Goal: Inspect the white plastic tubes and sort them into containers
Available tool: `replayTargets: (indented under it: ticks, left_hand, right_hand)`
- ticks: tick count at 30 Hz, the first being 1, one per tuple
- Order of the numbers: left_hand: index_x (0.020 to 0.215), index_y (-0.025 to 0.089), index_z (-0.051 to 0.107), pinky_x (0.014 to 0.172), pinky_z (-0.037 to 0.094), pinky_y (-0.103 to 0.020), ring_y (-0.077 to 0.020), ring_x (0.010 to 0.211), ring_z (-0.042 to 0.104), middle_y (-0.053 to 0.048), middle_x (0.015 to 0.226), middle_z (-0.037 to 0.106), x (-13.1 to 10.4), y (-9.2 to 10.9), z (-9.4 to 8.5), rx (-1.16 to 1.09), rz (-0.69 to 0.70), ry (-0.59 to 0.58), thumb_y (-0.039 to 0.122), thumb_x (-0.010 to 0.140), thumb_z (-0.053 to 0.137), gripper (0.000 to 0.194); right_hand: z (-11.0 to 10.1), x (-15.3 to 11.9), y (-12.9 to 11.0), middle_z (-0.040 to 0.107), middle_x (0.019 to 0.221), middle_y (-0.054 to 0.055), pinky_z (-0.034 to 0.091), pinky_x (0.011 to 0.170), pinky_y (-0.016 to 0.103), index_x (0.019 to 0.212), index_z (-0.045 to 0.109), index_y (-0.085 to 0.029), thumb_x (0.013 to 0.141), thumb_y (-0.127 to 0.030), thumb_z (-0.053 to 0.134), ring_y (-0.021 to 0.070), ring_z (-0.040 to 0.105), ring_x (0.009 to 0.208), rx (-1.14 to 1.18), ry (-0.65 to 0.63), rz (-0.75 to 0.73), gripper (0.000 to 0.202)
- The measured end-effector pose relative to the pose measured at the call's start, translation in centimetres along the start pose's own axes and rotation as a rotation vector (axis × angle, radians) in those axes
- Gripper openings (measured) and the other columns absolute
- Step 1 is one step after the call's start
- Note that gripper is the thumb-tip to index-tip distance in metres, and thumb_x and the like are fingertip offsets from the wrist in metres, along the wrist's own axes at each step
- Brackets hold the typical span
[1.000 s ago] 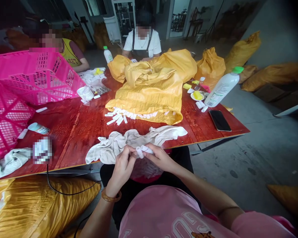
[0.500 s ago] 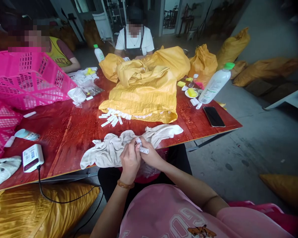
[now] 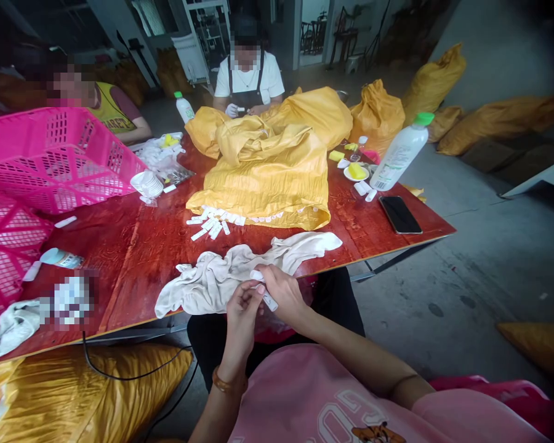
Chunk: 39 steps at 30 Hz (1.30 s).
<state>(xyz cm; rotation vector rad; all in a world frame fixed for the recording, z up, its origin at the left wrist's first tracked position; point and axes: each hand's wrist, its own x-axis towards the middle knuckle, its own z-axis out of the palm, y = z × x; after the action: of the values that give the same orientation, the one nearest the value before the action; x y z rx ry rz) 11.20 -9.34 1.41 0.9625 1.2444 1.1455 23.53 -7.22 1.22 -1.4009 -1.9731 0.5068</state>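
Observation:
Close together at the table's front edge, both my hands are closed around small white pieces. My left hand (image 3: 244, 307) pinches at a small white plastic piece (image 3: 270, 300), its fingers bent. Beside it, my right hand (image 3: 284, 295) wraps round the same piece, and another white bit (image 3: 257, 275) shows at its fingertips. A crumpled whitish cloth (image 3: 198, 283) lies just beyond my hands. Farther back, several white pieces (image 3: 211, 223) have spilled at the mouth of a big yellow sack (image 3: 268, 184).
Pink crates (image 3: 60, 160) stand at the left of the red table (image 3: 133, 246). A bottle (image 3: 401, 154) and a black phone (image 3: 400, 215) are at the right. A person in white (image 3: 249, 77) sits opposite, another person (image 3: 117, 111) at the back left.
My hands have moved slightly down towards me, and the white piece now tilts more steeply downward. The view has shifted a little. The opposite person's hands now show.

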Motion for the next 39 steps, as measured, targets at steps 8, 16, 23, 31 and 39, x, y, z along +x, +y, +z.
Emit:
replayTargets:
  ticks: [8,16,23,31,39]
  left_hand:
    - [0.104,0.014,0.065,0.053,0.045,-0.020,-0.0088,0.055,0.055,0.002,0.067,0.062,-0.4,2.3,-2.4,0.019,-0.033,-0.048,0.043,0.078,0.076,0.040]
    - [0.105,0.021,0.067,0.080,0.054,-0.030,-0.0172,0.083,0.068,-0.005,0.096,0.071,-0.7,5.1,-2.7,0.685,0.760,0.078,0.027,0.090,0.066,0.017]
    - [0.127,0.022,0.063,0.085,0.053,-0.036,-0.0228,0.087,0.069,-0.008,0.101,0.074,-2.1,4.6,-3.2,1.011,1.089,-0.123,0.016,0.090,0.065,0.038]
    - [0.106,0.022,0.073,0.079,0.054,-0.029,-0.0192,0.084,0.070,-0.006,0.095,0.075,-1.5,4.7,-3.1,0.783,0.723,-0.159,0.025,0.092,0.064,0.017]
    - [0.119,0.020,0.065,0.060,0.052,-0.024,-0.0132,0.061,0.063,0.001,0.075,0.069,-0.2,3.1,-3.6,0.404,0.280,-0.158,0.038,0.089,0.066,0.035]
  right_hand:
    - [0.2,-1.4,0.6,0.065,0.106,0.009,0.046,0.075,0.029,0.120,0.054,-0.019,0.097,-0.025,0.046,0.0214,0.062,0.092,0.128,-0.022,0.045,0.025]
    - [-2.5,-2.5,0.4,0.067,0.093,0.003,0.045,0.076,0.025,0.105,0.059,-0.018,0.098,-0.030,0.051,0.0159,0.062,0.083,0.599,-0.136,0.028,0.016]
    - [-3.3,-3.0,0.9,0.063,0.083,0.001,0.043,0.069,0.023,0.100,0.061,-0.017,0.098,-0.035,0.051,0.0142,0.057,0.074,0.579,-0.155,0.063,0.020]
    - [-1.9,-3.3,1.3,0.063,0.104,0.011,0.046,0.089,0.036,0.112,0.059,-0.017,0.098,-0.019,0.042,0.0232,0.056,0.098,0.149,0.003,-0.112,0.022]
    - [-3.3,-2.4,0.9,0.066,0.093,0.002,0.048,0.076,0.026,0.110,0.060,-0.019,0.096,-0.024,0.052,0.0155,0.062,0.081,0.506,-0.299,-0.109,0.017]
